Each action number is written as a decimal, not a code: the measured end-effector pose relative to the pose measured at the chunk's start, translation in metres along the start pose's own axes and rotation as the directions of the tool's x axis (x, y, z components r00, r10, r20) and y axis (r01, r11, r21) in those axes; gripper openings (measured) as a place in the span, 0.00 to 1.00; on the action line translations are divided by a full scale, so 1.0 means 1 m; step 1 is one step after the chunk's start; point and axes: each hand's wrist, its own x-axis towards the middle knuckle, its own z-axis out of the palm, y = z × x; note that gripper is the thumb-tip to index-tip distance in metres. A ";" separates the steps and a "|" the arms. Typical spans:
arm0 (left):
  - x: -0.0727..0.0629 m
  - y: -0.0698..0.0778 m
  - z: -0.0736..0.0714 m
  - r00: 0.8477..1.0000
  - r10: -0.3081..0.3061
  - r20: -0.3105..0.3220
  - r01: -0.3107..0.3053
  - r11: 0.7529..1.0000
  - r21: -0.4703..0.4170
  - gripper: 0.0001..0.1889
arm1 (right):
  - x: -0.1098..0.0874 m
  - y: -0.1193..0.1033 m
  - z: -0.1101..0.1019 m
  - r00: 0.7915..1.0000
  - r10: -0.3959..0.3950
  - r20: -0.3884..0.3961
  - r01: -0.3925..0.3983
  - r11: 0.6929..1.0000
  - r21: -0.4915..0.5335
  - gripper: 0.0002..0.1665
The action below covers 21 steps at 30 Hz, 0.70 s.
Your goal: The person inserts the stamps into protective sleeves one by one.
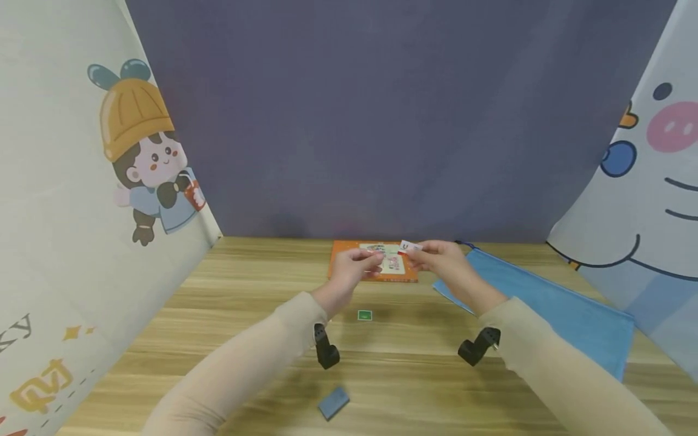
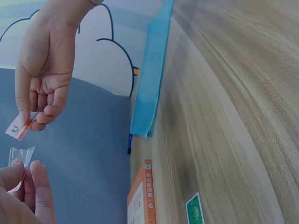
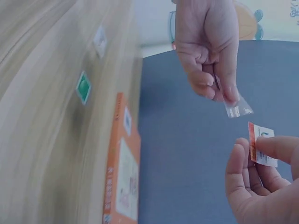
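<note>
My left hand (image 1: 349,271) pinches a small clear plastic sleeve (image 3: 238,110) between thumb and fingers; its open-looking end sticks out past the fingertips. Facing it, my right hand (image 1: 444,261) holds a small white card with a red-orange edge (image 1: 409,247) between thumb and index finger. In the right wrist view a short gap separates the card from the sleeve. Both hands are raised above the table, in front of an orange book (image 1: 337,257). Below them on the wood lies a small green card with a white border (image 1: 365,315).
A grey-blue rectangular block (image 1: 334,403) lies near the table's front. On the right, a blue drawstring bag (image 1: 551,312) lies flat, partly behind my right arm. A blurred white piece (image 3: 100,41) rests on the table. A dark curtain (image 1: 382,121) stands behind.
</note>
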 end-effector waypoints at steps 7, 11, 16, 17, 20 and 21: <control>0.000 0.002 -0.002 1.000 0.009 -0.016 -0.009 1.000 0.005 0.13 | -0.001 -0.009 0.009 0.999 -0.024 -0.028 0.025 0.999 0.041 0.26; -0.001 0.003 -0.003 1.000 0.004 -0.023 -0.004 1.000 0.008 0.13 | 0.001 -0.011 0.012 0.999 -0.031 -0.030 0.032 0.999 0.041 0.25; -0.003 0.004 -0.002 1.000 0.011 -0.024 -0.011 1.000 -0.002 0.13 | 0.002 -0.012 0.015 0.999 -0.034 -0.043 0.036 0.998 0.042 0.24; -0.003 0.004 -0.002 1.000 0.010 -0.027 -0.010 1.000 -0.006 0.13 | 0.002 -0.012 0.016 0.999 -0.033 -0.044 0.034 0.999 0.037 0.24; -0.003 0.005 -0.001 0.999 0.004 -0.033 -0.005 1.000 -0.018 0.13 | 0.003 -0.012 0.018 0.998 -0.034 -0.049 0.035 0.999 0.022 0.23; -0.003 0.005 -0.001 0.999 0.003 -0.034 -0.004 1.000 -0.023 0.13 | 0.003 -0.012 0.018 0.998 -0.037 -0.049 0.038 0.999 0.018 0.23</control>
